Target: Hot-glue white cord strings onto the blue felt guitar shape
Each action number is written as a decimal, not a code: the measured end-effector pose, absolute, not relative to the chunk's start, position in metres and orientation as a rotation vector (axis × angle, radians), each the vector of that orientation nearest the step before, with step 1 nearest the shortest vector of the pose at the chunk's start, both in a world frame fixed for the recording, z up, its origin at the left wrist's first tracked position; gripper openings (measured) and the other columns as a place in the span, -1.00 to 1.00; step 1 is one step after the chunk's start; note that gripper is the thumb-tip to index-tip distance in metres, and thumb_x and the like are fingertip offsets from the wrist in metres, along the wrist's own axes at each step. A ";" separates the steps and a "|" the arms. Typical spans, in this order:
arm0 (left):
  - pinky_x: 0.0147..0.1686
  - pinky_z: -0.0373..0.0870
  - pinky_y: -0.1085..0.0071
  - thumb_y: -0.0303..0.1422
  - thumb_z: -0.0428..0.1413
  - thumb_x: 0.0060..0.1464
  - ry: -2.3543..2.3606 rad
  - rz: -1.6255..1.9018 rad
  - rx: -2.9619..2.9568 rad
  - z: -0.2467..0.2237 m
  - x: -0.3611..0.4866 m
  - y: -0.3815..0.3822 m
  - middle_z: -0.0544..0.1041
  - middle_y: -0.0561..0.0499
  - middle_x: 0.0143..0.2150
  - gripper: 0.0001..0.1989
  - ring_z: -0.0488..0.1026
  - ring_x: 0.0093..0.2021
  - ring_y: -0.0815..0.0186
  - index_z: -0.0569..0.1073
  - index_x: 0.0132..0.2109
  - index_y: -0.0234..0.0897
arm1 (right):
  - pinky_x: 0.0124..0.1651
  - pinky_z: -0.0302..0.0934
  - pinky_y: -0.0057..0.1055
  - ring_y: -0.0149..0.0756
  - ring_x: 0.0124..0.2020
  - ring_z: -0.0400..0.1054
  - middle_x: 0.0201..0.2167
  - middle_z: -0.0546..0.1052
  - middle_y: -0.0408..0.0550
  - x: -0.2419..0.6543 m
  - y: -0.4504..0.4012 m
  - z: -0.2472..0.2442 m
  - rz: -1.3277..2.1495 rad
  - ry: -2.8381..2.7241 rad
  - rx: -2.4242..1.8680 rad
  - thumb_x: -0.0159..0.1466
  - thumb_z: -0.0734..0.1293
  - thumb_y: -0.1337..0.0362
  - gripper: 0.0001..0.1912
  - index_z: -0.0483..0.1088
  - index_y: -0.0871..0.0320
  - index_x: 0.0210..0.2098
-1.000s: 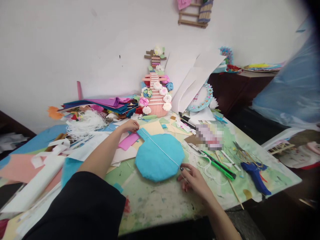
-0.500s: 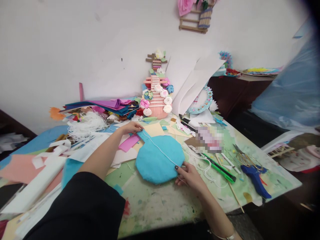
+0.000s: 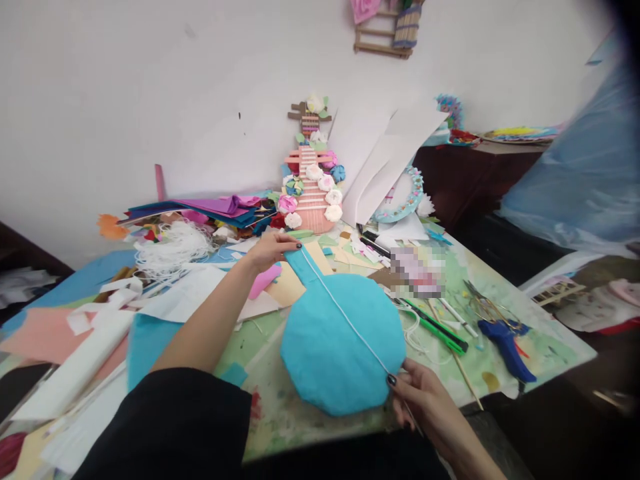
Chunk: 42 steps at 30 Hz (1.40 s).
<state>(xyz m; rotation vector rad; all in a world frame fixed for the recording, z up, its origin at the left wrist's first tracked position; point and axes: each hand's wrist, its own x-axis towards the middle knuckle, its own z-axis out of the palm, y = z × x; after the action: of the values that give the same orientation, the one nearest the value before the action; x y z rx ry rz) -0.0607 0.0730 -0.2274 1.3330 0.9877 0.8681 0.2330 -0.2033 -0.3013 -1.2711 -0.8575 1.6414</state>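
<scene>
A blue paper-covered cutout (image 3: 345,347), round with a narrow neck, is held tilted above the table between my two hands. My left hand (image 3: 274,251) pinches the tip of the neck, with one end of a white string (image 3: 345,312) under its fingers. The string runs straight down the front of the cutout to the lower right edge. There my right hand (image 3: 417,393) is closed on the edge, its thumb pressing the string down; a loose tail of string hangs below it. The fingers behind the cutout are hidden.
A pink instrument-shaped craft (image 3: 320,217) with paper flowers leans against the wall. White string (image 3: 173,250) lies heaped at the left among papers. Right of the cutout are a green utility knife (image 3: 440,331), scissors (image 3: 483,303) and a blue glue gun (image 3: 507,350).
Both hands have brought the blue cutout closer and lower, shifting it right, so it appears larger and more of its neck shows. The string stays stretched across it.
</scene>
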 end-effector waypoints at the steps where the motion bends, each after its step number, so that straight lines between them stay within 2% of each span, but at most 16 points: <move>1: -0.35 0.43 0.37 -0.26 0.39 -0.32 0.967 0.878 1.301 -0.229 -0.053 0.065 0.55 -0.06 -0.41 -0.64 0.47 -0.43 0.35 0.59 -0.32 -0.38 | -0.74 -0.10 -0.61 -0.49 -0.79 0.19 -0.75 0.29 -0.32 0.238 -0.212 -0.303 1.666 -0.859 -1.295 0.02 0.46 -0.03 -0.50 0.27 0.18 -0.26; 4: -0.34 0.43 0.35 -0.27 0.39 -0.32 0.966 0.861 1.236 -0.243 -0.028 0.042 0.56 -0.07 -0.43 -0.67 0.47 -0.44 0.33 0.60 -0.36 -0.38 | -0.74 -0.19 -0.61 -0.53 -0.82 0.12 -0.77 0.28 -0.32 0.254 -0.237 -0.308 1.732 -0.899 -1.361 0.02 0.46 -0.05 -0.50 0.28 0.19 -0.28; 9: -0.33 0.42 0.36 -0.25 0.38 -0.34 1.022 0.825 1.194 -0.282 -0.001 0.018 0.57 -0.07 -0.43 -0.67 0.47 -0.42 0.31 0.59 -0.39 -0.36 | -0.68 -0.36 -0.55 -0.65 -0.80 -0.13 -0.70 0.42 -0.15 0.268 -0.264 -0.313 1.785 -1.046 -1.463 0.03 0.40 -0.17 -0.47 0.29 0.22 -0.47; 11: -0.33 0.42 0.35 -0.24 0.38 -0.34 1.039 0.828 1.178 -0.293 0.002 0.014 0.57 -0.06 -0.43 -0.67 0.47 -0.43 0.31 0.59 -0.39 -0.35 | -0.64 -0.40 -0.51 -0.63 -0.77 -0.18 -0.76 0.38 -0.16 0.270 -0.269 -0.316 1.762 -1.050 -1.506 0.01 0.38 -0.22 -0.43 0.30 0.22 -0.51; 15: -0.32 0.42 0.35 -0.22 0.38 -0.35 1.047 0.856 1.142 -0.304 0.001 0.012 0.58 -0.04 -0.43 -0.66 0.48 -0.43 0.30 0.59 -0.38 -0.32 | -0.59 -0.37 -0.50 -0.56 -0.75 -0.11 -0.81 0.29 -0.21 0.270 -0.274 -0.319 1.678 -1.049 -1.559 0.00 0.35 -0.26 -0.42 0.31 0.20 -0.52; 19: -0.29 0.45 0.34 -0.22 0.40 -0.39 1.035 0.894 1.095 -0.307 -0.001 0.012 0.59 -0.04 -0.42 -0.65 0.49 -0.40 0.29 0.59 -0.39 -0.32 | -0.59 -0.28 -0.52 -0.55 -0.72 -0.06 -0.76 0.32 -0.21 0.271 -0.275 -0.318 1.649 -1.054 -1.572 0.05 0.36 -0.21 -0.46 0.37 0.21 -0.49; 23: -0.29 0.45 0.33 -0.22 0.41 -0.40 1.034 0.896 1.074 -0.307 -0.005 0.012 0.60 -0.08 -0.39 -0.62 0.51 -0.38 0.25 0.60 -0.37 -0.34 | -0.56 -0.02 -0.53 -0.47 -0.66 0.15 -0.65 0.45 -0.10 0.273 -0.276 -0.317 1.602 -1.065 -1.577 0.04 0.39 -0.16 -0.50 0.45 0.23 -0.50; 27: -0.26 0.46 0.30 -0.19 0.41 -0.38 1.016 0.867 1.094 -0.307 -0.010 0.013 0.61 -0.12 -0.34 -0.57 0.52 -0.34 0.22 0.60 -0.32 -0.36 | -0.33 0.25 -0.37 -0.24 -0.46 0.37 -0.53 0.53 -0.02 0.272 -0.276 -0.313 1.471 -1.132 -1.620 0.07 0.40 -0.08 -0.58 0.53 0.20 -0.50; 32: -0.22 0.46 0.28 -0.18 0.39 -0.34 0.985 0.850 1.135 -0.311 -0.012 0.016 0.62 -0.11 -0.31 -0.56 0.53 -0.30 0.21 0.61 -0.28 -0.36 | -0.13 0.29 -0.25 -0.09 -0.32 0.43 -0.45 0.58 0.00 0.268 -0.275 -0.314 1.376 -1.154 -1.624 0.11 0.39 -0.02 -0.64 0.60 0.16 -0.42; 37: -0.23 0.46 0.30 -0.23 0.40 -0.33 0.952 0.874 1.056 -0.309 -0.010 0.012 0.61 -0.10 -0.34 -0.60 0.52 -0.35 0.26 0.61 -0.28 -0.36 | -0.05 0.27 -0.20 -0.06 -0.25 0.42 -0.35 0.59 0.04 0.262 -0.275 -0.321 1.293 -1.153 -1.580 0.13 0.40 0.03 -0.69 0.63 0.15 -0.40; 42: -0.26 0.44 0.29 -0.23 0.41 -0.34 0.940 0.905 1.103 -0.299 -0.009 0.011 0.61 -0.12 -0.36 -0.60 0.51 -0.36 0.25 0.62 -0.30 -0.37 | -0.03 0.25 -0.19 0.00 -0.19 0.42 -0.29 0.59 0.07 0.251 -0.274 -0.318 1.195 -1.196 -1.554 0.16 0.39 0.07 -0.71 0.62 0.15 -0.48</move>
<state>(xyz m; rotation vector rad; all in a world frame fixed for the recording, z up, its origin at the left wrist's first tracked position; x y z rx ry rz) -0.0093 0.0113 -0.2993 1.1031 0.9403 0.9047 0.2514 -0.2736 -0.3181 -1.5544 -1.1957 1.1950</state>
